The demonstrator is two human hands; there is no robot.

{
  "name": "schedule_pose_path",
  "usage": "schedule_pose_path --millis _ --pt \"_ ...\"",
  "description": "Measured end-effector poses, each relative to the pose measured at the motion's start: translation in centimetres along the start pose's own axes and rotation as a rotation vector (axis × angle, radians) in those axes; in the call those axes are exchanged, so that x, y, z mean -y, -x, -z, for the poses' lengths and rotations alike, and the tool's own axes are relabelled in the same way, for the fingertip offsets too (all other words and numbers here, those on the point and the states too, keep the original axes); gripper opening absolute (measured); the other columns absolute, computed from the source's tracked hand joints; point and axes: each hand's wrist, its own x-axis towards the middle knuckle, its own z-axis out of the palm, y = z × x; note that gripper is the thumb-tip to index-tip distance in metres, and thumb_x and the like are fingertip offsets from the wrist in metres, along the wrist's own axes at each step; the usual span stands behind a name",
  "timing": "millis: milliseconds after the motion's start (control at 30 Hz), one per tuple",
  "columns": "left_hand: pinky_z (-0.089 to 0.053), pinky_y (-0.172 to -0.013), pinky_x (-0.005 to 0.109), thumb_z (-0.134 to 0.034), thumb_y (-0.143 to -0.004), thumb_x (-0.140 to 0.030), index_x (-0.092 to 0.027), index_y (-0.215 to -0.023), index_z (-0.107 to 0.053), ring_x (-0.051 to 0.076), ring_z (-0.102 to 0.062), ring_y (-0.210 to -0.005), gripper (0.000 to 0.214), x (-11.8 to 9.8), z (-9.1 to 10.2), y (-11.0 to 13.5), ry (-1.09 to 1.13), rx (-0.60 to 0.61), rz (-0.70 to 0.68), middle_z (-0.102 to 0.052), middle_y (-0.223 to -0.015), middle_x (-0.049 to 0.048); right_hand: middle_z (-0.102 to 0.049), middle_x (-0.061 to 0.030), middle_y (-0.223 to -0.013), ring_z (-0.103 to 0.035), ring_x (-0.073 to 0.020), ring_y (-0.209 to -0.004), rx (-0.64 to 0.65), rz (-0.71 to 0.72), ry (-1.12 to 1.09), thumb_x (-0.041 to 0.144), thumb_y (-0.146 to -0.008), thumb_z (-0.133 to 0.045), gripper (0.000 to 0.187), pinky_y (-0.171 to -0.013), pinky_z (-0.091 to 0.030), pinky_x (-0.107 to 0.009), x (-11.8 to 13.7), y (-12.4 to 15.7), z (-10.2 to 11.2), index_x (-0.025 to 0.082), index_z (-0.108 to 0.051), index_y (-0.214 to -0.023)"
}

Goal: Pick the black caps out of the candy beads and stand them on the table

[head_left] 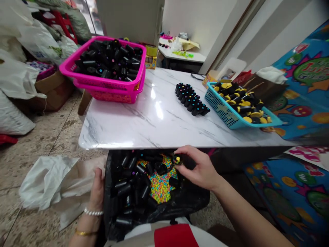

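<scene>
Black tube (180, 160), topped with candy beads (177, 159) and pinched in our right hand's (199, 169) closed fingers, hangs above the black bag (113, 209) whose rim our left hand (97, 188) clutches; any tilt, we judge, could spill beads floorward.

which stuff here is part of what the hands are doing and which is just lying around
In hand: right hand pinching a black tube; left hand on the black bag; coloured beads; loose tubes; pink basket, tube row, blue basket.
Lying about: white plastic bags; cardboard box; far table.
</scene>
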Motion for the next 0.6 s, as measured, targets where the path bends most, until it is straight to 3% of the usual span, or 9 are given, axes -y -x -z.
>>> schedule_pose_path --millis 67,133,233,300,400,467,600 --pt "-0.055 -0.094 0.052 -0.07 -0.066 -0.073 -0.022 -0.12 -0.067 0.038 -0.062 -0.115 0.074 0.5 0.8 1.3 0.129 -0.008 0.108 -0.073 -0.108 0.0102 -0.066 -0.0055 -0.103 -0.064 -0.0189 -0.093 0.196 0.045 0.008 0.014 -0.077 -0.061 0.031 -0.083 -0.053 -0.03 0.4 1.1 -2.0 0.022 -0.058 -0.107" --pt "-0.054 -0.095 0.053 -0.076 -0.061 -0.068 -0.02 -0.116 -0.068 0.04 -0.061 -0.116 0.074 1.1 1.5 2.0 0.244 -0.038 0.238 -0.074 -0.107 0.0107 -0.066 -0.0076 -0.104 -0.063 -0.0201 -0.094 0.401 0.085 0.16 0.013 -0.079 -0.06 0.028 -0.081 -0.052 -0.03 0.5 2.2 -4.4 0.019 -0.058 -0.106" --pt "-0.053 -0.096 0.055 -0.057 -0.074 -0.075 -0.017 -0.111 -0.069 0.038 -0.061 -0.117 0.071 1.9 1.8 2.3 0.373 -0.079 0.398 -0.074 -0.103 0.0129 -0.066 -0.0103 -0.098 -0.061 -0.0229 -0.088 0.634 0.207 0.536 0.013 -0.088 -0.053 0.015 -0.075 -0.05 -0.034 0.9 3.0 -7.3 0.016 -0.061 -0.101" --pt "-0.053 -0.097 0.055 -0.051 -0.08 -0.072 -0.017 -0.111 -0.068 0.036 -0.062 -0.117 0.066 1.9 2.0 2.4 0.395 -0.095 0.426 -0.074 -0.099 0.012 -0.066 -0.0107 -0.095 -0.059 -0.0237 -0.086 0.704 0.302 0.664 0.014 -0.093 -0.049 0.014 -0.076 -0.049 -0.035 1.5 2.8 -8.2 0.017 -0.062 -0.099" --pt "-0.053 -0.096 0.053 -0.063 -0.078 -0.058 -0.019 -0.109 -0.069 0.035 -0.065 -0.112 0.05 1.7 2.7 2.6 0.381 -0.118 0.408 -0.075 -0.094 0.0096 -0.067 -0.0095 -0.098 -0.06 -0.0231 -0.088 0.751 0.339 0.59 0.014 -0.092 -0.051 0.014 -0.079 -0.049 -0.036 2.4 2.0 -8.1 0.018 -0.062 -0.1" --pt "-0.054 -0.095 0.051 -0.063 -0.078 -0.059 -0.019 -0.11 -0.069 0.034 -0.066 -0.11 0.052 1.7 3.3 2.7 0.398 -0.103 0.393 -0.075 -0.097 0.0098 -0.068 -0.0088 -0.103 -0.062 -0.0225 -0.095 0.706 0.253 0.447 0.012 -0.088 -0.056 0.019 -0.085 -0.05 -0.035 2.4 1.6 -7.3 0.018 -0.063 -0.104" --pt "-0.053 -0.089 0.049 -0.032 -0.085 -0.079 -0.021 -0.115 -0.066 0.032 -0.064 -0.113 0.073 1.9 3.9 3.2 0.354 -0.014 0.338 -0.075 -0.103 0.0072 -0.069 -0.0061 -0.107 -0.066 -0.02 -0.098 0.404 -0.093 -0.003 0.019 -0.084 -0.066 0.025 -0.089 -0.053 -0.034 1.2 1.8 -5.5 0.021 -0.063 -0.108"
